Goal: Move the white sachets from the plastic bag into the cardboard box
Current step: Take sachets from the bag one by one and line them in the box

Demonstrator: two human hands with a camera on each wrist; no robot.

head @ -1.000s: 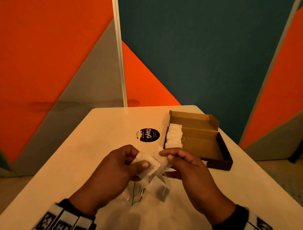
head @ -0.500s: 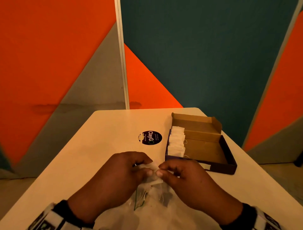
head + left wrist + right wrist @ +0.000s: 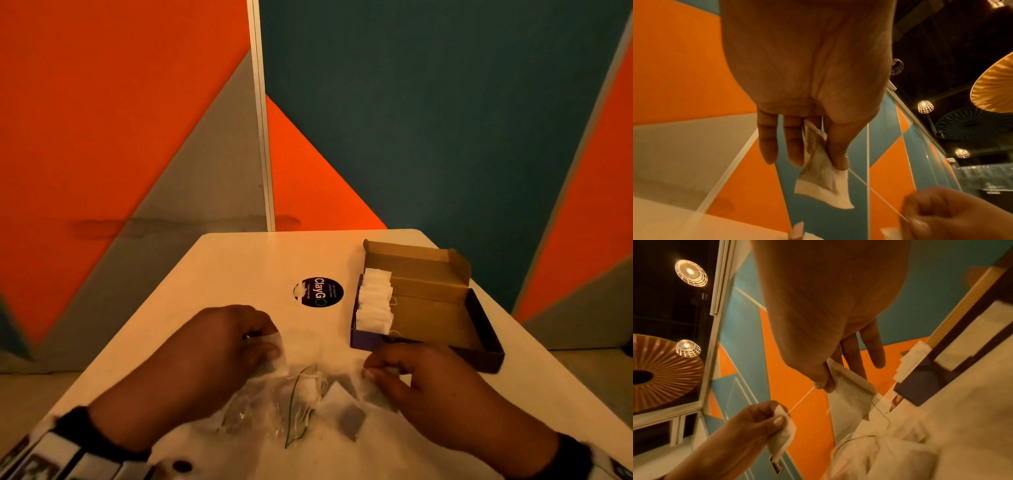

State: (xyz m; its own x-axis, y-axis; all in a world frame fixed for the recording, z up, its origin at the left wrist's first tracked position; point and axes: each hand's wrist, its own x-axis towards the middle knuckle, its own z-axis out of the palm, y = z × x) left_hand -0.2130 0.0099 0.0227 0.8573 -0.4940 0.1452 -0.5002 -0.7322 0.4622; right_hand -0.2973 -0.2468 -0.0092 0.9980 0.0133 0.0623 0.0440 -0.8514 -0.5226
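Observation:
My left hand (image 3: 270,349) pinches one white sachet (image 3: 824,178) between thumb and fingers, left of the clear plastic bag (image 3: 291,411). My right hand (image 3: 371,371) pinches a second sachet (image 3: 849,395) just in front of the cardboard box (image 3: 428,301). A thin white string (image 3: 875,190) runs taut between the two sachets. The bag lies crumpled on the table between my wrists, with more sachets and loose strings in it. The open box holds a row of white sachets (image 3: 375,301) standing along its left side; its right part is bare cardboard.
A round black sticker (image 3: 318,292) is on the white table (image 3: 222,274), left of the box. Orange, grey and teal wall panels stand just behind the table's far edge. The floor drops away on the right.
My hands were close together over the bag, working on one cluster of sachets. They have now pulled apart sideways, each with a sachet, and the string between them is stretched.

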